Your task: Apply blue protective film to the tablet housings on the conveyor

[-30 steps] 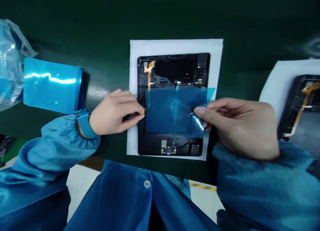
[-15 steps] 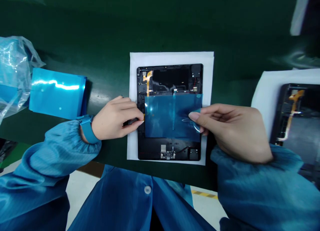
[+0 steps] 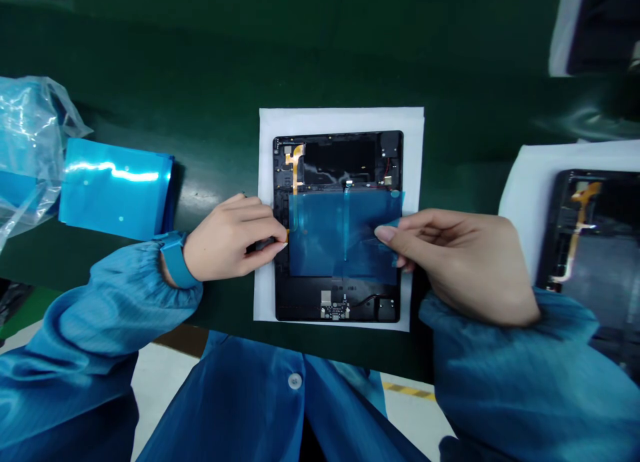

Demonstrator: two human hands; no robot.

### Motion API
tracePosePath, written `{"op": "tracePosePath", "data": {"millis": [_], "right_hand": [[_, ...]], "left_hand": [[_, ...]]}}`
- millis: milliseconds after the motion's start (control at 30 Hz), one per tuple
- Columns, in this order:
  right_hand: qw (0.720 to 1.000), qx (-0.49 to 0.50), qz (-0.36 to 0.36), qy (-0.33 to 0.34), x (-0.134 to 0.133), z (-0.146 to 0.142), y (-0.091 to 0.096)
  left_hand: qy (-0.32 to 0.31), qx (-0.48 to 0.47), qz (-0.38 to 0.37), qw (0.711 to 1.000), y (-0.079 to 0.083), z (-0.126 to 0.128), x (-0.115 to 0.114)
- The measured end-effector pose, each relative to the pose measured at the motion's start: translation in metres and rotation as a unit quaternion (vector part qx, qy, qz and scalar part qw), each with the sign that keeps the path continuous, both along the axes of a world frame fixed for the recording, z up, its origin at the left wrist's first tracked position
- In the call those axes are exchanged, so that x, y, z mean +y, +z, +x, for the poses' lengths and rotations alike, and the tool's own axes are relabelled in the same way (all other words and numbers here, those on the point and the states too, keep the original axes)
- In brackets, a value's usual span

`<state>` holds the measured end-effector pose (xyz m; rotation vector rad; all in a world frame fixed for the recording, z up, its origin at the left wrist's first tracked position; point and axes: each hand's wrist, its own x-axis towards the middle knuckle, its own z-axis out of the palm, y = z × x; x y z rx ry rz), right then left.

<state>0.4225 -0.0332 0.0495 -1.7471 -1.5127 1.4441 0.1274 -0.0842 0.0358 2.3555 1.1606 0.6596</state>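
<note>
An opened tablet housing (image 3: 310, 299), black with circuit parts inside, lies on a white sheet (image 3: 340, 119). Over its middle is a see-through blue film (image 3: 320, 249). My right hand (image 3: 460, 255) pinches this film at its right edge between thumb and fingers, and the film bends there. An orange flex cable (image 3: 295, 165) runs down the housing's left side, partly under the film. At the left rim, my left hand (image 3: 235, 239) is closed in a pinch, with a bit of the orange cable showing at its fingertips.
On the left lie a stack of blue films (image 3: 115, 189) and a clear plastic bag (image 3: 35, 149) with blue sheets. Another opened tablet (image 3: 565, 249) rests on white sheeting at right. A further dark device (image 3: 605, 29) is at the upper right of the green table (image 3: 225, 62).
My right hand has shifted slightly left with the film's edge, which looks flatter over the housing. The left hand stays in the same pinch. The camera view has shifted a little.
</note>
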Motion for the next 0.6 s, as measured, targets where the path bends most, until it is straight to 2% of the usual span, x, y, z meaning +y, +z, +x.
{"op": "tracePosePath", "data": {"millis": [600], "right_hand": [[0.999,0.036,0.001,-0.010,-0.0014,0.0008,-0.0056]], "left_hand": [[-0.001,0.007,-0.003,1.000,-0.0002,0.0007,0.0001]]}}
